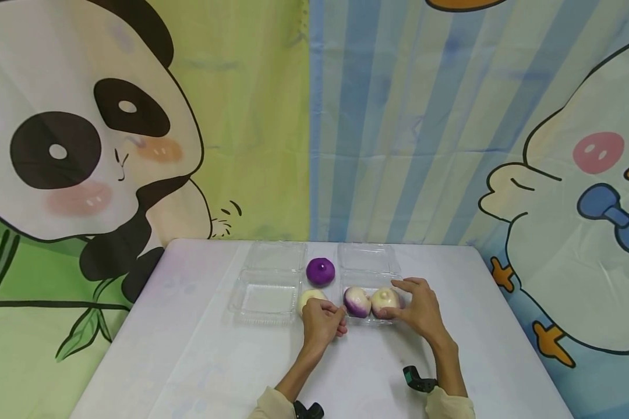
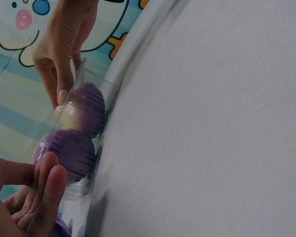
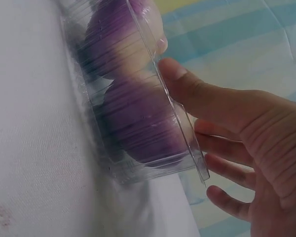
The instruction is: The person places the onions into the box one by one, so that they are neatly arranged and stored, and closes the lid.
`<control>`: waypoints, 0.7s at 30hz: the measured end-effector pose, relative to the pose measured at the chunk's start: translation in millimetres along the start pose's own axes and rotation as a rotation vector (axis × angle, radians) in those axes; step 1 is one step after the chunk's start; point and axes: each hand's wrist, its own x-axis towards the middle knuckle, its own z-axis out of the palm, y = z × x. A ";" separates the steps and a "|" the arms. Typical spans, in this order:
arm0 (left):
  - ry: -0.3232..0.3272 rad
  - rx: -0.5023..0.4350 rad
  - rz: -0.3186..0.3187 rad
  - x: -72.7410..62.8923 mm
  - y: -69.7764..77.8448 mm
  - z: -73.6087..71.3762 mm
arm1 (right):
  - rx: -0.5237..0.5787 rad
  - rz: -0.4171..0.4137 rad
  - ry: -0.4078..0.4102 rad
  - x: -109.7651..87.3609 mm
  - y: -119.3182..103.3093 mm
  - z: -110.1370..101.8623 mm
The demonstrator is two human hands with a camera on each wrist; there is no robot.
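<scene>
Two purple-and-white turnips [image 1: 357,302] sit side by side in the right clear plastic box [image 1: 369,321]. My left hand [image 1: 322,326], with bent fingers, pinches the box's near left edge; in the left wrist view its fingertips [image 2: 52,173] overlap the box wall. My right hand [image 1: 421,308] curves round the right-hand turnip [image 1: 385,301], thumb at its near side and index finger behind it. In the right wrist view the thumb [image 3: 180,74] lies at the rim and the other fingers stand outside the box. A pale round vegetable [image 1: 310,297] is partly hidden behind my left hand.
A deep purple round vegetable [image 1: 320,272] stands between the boxes. Left of it is another clear box [image 1: 267,317] with its lid [image 1: 276,256] folded back. The right box's lid [image 1: 368,259] also lies back, near the far table edge. A printed curtain hangs behind the white table [image 1: 199,355].
</scene>
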 end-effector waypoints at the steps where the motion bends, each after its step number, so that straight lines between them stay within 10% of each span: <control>1: 0.000 -0.002 0.000 0.1 -0.2 0.0 | 0.012 -0.004 0.017 0.0 0.3 -0.3; 12: -0.003 -0.017 0.003 0.2 -0.8 0.2 | 0.170 -0.004 0.233 11.8 5.2 -5.1; 21: -0.003 0.000 0.011 0.0 -1.9 -1.0 | 0.304 0.222 0.105 34.3 18.8 -5.4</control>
